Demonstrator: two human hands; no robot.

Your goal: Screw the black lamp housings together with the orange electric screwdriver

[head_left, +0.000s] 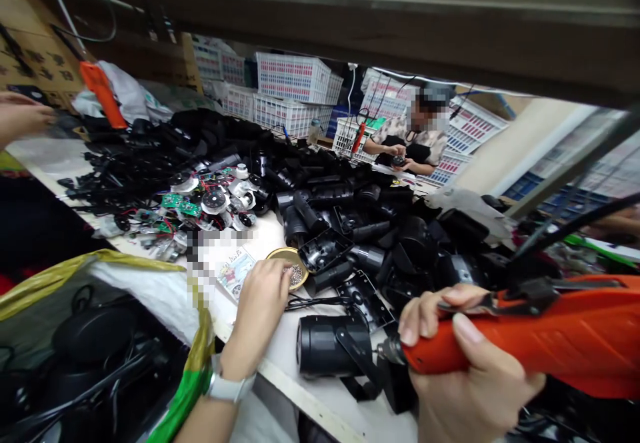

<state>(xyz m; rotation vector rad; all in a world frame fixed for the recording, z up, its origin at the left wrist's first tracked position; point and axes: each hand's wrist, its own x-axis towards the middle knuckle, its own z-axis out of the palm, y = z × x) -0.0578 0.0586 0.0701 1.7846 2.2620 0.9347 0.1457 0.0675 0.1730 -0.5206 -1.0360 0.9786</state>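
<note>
My right hand is wrapped around an orange electric screwdriver, held sideways with its tip pointing left. That tip is close to a black cylindrical housing with a bracket, lying on its side at the table's near edge; whether they touch I cannot tell. At a small yellow dish of tiny screws, my left hand has its fingers bent and drawn together over the rim. Its fingertips are hidden, so anything pinched there does not show. A printed booklet lies beside the dish.
Black housings are heaped across the table. Circuit boards with wires form a pile at left. A woven sack of black parts stands in front. Another orange screwdriver hangs at left. A co-worker sits opposite; another person's hand shows at left.
</note>
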